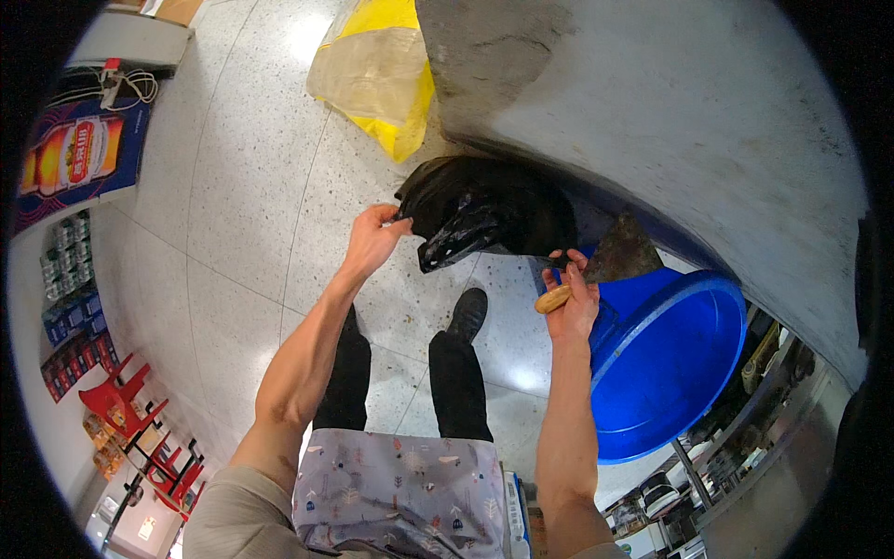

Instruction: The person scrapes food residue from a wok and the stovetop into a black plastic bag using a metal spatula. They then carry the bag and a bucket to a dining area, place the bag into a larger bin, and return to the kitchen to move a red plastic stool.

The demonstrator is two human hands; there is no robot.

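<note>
A black plastic bag [499,206] spreads between my two hands above the speckled floor. My left hand [377,234] pinches the bag's left edge between thumb and fingers. In my right hand [574,300] is a scraper with a rounded wooden handle [554,299] and a wide, stained triangular blade [624,250]. Fingertips of that same hand also hold the right edge of the bag. Just right of my right hand stands a large blue plastic bin [674,370], its round mouth facing up. What the bag may contain cannot be seen.
A pale wall or counter side [663,119] rises behind the bag. Against it lies a yellow-and-clear plastic sack [377,77]. Red chairs [119,402], stacked drink packs [70,279] and a printed beer box [84,150] line the left. Shelves with assorted goods [653,499] stand lower right.
</note>
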